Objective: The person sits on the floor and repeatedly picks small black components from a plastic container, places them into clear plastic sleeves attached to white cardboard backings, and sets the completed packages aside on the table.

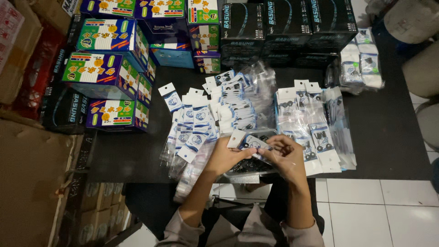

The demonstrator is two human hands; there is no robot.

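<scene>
Both hands meet over the near edge of the black table (pixel 384 137), at centre frame. Left hand (pixel 226 157) is closed on a small clear packet (pixel 251 142) with a white card header, thumb and fingers pinching its left end. Right hand (pixel 286 154) is closed on the same packet from the right, fingertips curled in at its open end; can't tell what, if anything, is pinched between them. Packet is tilted, header pointing up-left, held just above a tray (pixel 249 167) of small dark parts that sits at the table edge, partly hidden under the hands. Left of the hands: a fanned pile of filled packets (pixel 192 128) with blue-white inserts, overlapping, running down past the table edge. Behind the hands: a second pile (pixel 235 103) with dark contents. Right of the hands: more packets (pixel 315 123) laid in rows, touching each other. Far left: stacked colourful boxes (pixel 105 68), blue, purple and green. Back edge: black boxes (pixel 288 27) in a row. Back right: a bagged bundle of white packs (pixel 361 59). Brown cartons (pixel 27 183) stand on the floor at left. White floor tiles (pixel 375 215) show at lower right. Grey sleeves are pushed up at the elbows, both forearms bare.
</scene>
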